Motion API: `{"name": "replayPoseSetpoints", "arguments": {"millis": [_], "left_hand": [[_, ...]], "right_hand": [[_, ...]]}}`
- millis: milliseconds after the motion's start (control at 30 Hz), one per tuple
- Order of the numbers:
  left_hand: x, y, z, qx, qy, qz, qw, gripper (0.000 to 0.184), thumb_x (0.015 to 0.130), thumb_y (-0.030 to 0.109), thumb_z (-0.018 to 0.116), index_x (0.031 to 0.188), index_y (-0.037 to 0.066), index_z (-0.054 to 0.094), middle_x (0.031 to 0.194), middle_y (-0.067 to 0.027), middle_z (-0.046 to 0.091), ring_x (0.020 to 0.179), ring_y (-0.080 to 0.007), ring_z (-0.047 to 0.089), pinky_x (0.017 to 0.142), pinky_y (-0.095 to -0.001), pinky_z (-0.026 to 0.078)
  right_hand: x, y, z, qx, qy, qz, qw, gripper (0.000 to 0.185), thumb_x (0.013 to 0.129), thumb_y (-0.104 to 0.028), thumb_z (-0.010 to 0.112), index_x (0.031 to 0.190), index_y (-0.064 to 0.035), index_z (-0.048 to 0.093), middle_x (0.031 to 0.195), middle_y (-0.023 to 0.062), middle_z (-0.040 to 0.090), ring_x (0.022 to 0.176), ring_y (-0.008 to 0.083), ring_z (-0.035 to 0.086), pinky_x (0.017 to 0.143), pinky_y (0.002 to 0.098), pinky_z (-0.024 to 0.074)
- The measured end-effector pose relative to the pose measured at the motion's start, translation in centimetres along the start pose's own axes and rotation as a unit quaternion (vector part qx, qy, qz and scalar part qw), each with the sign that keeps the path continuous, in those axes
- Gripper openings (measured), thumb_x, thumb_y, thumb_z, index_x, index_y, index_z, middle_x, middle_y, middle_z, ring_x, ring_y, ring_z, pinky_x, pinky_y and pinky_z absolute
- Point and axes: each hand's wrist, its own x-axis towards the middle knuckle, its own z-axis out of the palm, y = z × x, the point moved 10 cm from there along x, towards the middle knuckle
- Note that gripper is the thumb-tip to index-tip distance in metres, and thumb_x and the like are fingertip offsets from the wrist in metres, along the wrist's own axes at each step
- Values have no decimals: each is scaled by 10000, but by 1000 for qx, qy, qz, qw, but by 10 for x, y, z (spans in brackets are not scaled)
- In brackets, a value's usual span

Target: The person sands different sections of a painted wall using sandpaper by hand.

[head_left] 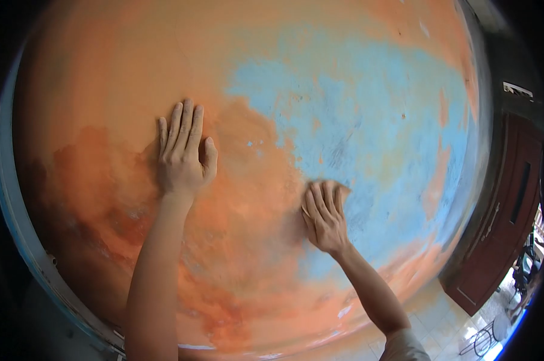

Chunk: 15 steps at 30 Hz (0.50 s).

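The wall (133, 66) spreads directly behind the grip, the right hand (326, 216) lying against its painted face, and it reaches far out on every side of that hand. Orange covers it above, below and to the left of the grip, darker and blotchier at lower left; the wide-angle view makes the surface bulge. A large light-blue patch (416, 114) begins at the grip and runs up and to its right, scuffed with grey and ragged at the edges.

Well apart to the right of the grip stands a dark red door (494, 222), looking tilted through the lens. Pale floor tiles (431, 319) show below and right of the grip, and a bluish strip (10, 180) borders the wall far to its left.

Up and left of the grip, the left hand (185, 159) rests flat on the orange, fingers extended, clasping nothing; its forearm hides part of the wall beneath. A grey sleeve (404, 348) ends below the grip, at the right elbow.

Far to the lower right is a round wire frame (484, 341), near blurred clutter. Smallest is a thin sheet (345, 191), brownish, gripped under the right hand's bent fingers, which cover most of it; a corner peeks out beside the fingertips.
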Motion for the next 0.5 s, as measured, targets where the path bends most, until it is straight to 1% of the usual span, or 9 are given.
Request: {"name": "replayPoseSetpoints", "arguments": {"millis": [67, 133, 200, 267, 300, 367, 433, 467, 500], "left_hand": [[0, 1, 2, -6, -3, -7, 1000, 508, 924, 201, 500, 1400, 24, 491, 1458, -164, 467, 1378, -333, 406, 1163, -531, 230], [-2, -1, 2, -19, 10, 1, 1000, 515, 931, 209, 494, 1410, 23, 476, 1463, -166, 460, 1383, -327, 399, 1166, -529, 224], [-1, -3, 4, -18, 2, 1, 1000, 514, 929, 219, 490, 1407, 29, 483, 1459, -161, 468, 1381, -321, 403, 1160, -531, 237], [-3, -2, 3, -13, 4, 4, 1000, 514, 927, 230, 486, 1403, 36, 490, 1454, -155, 476, 1380, -314, 408, 1154, -534, 250], [-3, -1, 6, 2, -4, 1, 1000, 519, 927, 246, 491, 1401, 36, 493, 1455, -156, 474, 1382, -319, 402, 1157, -537, 238], [-3, -3, 10, 12, -17, 2, 1000, 524, 926, 262, 497, 1399, 35, 495, 1457, -157, 472, 1384, -325, 397, 1160, -541, 227], [-5, -5, 13, -9, -27, -5, 1000, 579, 928, 313, 501, 1439, 48, 440, 1505, -151, 408, 1417, -325, 338, 1170, -552, 182], [-4, -4, 13, -13, -35, -11, 999, 579, 928, 313, 501, 1439, 48, 440, 1505, -151, 408, 1417, -325, 338, 1170, -552, 182], [-2, -3, 12, 0, -63, -23, 998, 611, 931, 334, 497, 1465, 55, 395, 1530, -147, 363, 1435, -320, 298, 1172, -557, 163]], "right_hand": [[37, -2, -10, -4, 0, -22, 1000, 501, 923, -129, 615, 1369, 56, 479, 1452, 224, 452, 1384, 419, 369, 1099, 624, 266], [61, -2, -16, 4, 0, -11, 1000, 472, 925, -159, 617, 1345, 22, 501, 1465, 178, 445, 1394, 393, 358, 1089, 613, 311], [46, -6, -13, 31, -4, 7, 999, 465, 922, -144, 613, 1342, 25, 508, 1473, 180, 437, 1394, 407, 352, 1092, 622, 298], [-1, -5, 3, 7, -25, 22, 999, 487, 933, -114, 591, 1380, 42, 475, 1471, 221, 429, 1392, 446, 340, 1121, 609, 234], [-6, -9, 3, 21, -31, 18, 999, 469, 938, -119, 583, 1361, 59, 486, 1455, 234, 442, 1395, 456, 328, 1126, 610, 217], [4, -6, 5, 26, -18, 10, 999, 465, 939, -118, 582, 1357, 62, 488, 1451, 236, 446, 1395, 459, 325, 1126, 610, 218], [45, -9, -9, 26, -4, -9, 1000, 453, 939, -107, 575, 1354, 56, 492, 1453, 230, 446, 1393, 459, 329, 1119, 608, 235], [64, -9, -10, 33, -12, 1, 999, 458, 939, -96, 572, 1365, 50, 485, 1458, 228, 441, 1391, 454, 336, 1112, 607, 247], [65, -8, -8, 38, -10, 13, 999, 458, 941, -94, 568, 1370, 44, 483, 1460, 227, 439, 1391, 450, 338, 1113, 605, 247]]}}
